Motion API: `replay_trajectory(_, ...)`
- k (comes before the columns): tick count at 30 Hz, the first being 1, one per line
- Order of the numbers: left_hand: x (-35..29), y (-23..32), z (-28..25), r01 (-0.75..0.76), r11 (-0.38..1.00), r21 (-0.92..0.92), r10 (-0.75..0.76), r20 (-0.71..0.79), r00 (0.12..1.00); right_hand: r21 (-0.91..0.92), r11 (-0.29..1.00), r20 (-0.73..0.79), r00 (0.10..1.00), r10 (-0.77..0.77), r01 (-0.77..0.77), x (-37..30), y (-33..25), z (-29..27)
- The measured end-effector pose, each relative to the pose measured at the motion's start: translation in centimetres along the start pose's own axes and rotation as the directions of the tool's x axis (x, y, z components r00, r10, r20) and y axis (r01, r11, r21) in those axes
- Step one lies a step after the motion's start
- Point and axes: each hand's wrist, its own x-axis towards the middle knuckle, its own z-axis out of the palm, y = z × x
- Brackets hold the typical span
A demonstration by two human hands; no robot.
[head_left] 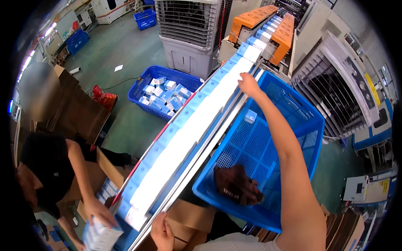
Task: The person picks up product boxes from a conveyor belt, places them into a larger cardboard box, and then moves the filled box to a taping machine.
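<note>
A long row of small blue-and-white boxes (180, 138) runs along a conveyor with metal side rails (197, 161). My right hand (250, 85) reaches to the row's far part, its slightly bent fingers at the boxes' right side; I see no box held in it. Beside the near end of the rail is my left hand (162, 232), loosely curled with thumb and fingers apart and nothing visible in it. Across the conveyor, a co-worker's hand (100, 215) is on a group of blue-and-white boxes (101, 235) at the near end, above an open carton.
Under my right arm stands a large blue crate (261, 144) holding a dark cloth (238, 184) and one small box (250, 116). A blue basket of loose boxes (165, 94) is beyond the conveyor. Orange-sided machinery (282, 37) and air coolers (188, 46) stand farther off.
</note>
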Motion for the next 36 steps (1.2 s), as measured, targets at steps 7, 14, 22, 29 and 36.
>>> replay_trajectory(7,0.2,-2.7,1.0,0.344,0.939,-0.016,-0.341,0.093,0.935,-0.042,0.988,0.206,0.967,0.151,-0.146,12.8,9.5,3.2)
replay_trajectory(14,5.1,1.1,0.6,0.397,0.915,0.078,-0.393,-0.063,0.917,-0.292,0.916,0.27,0.942,-0.198,0.276,7.0,-2.3,3.3)
replay_trajectory(22,8.4,2.1,2.2,0.333,0.943,0.016,-0.332,-0.017,0.943,0.046,0.998,0.303,0.953,0.02,-0.036,10.7,9.0,2.7)
replay_trajectory(29,7.4,1.8,1.9,0.414,0.909,-0.036,-0.415,-0.027,0.909,0.008,0.983,0.093,0.979,-0.182,0.183,7.5,-0.1,1.3)
replay_trajectory(36,6.6,1.3,2.0,0.401,0.915,0.044,-0.402,0.007,0.916,-0.383,0.924,0.424,0.884,0.198,-0.023,14.8,9.5,0.8)
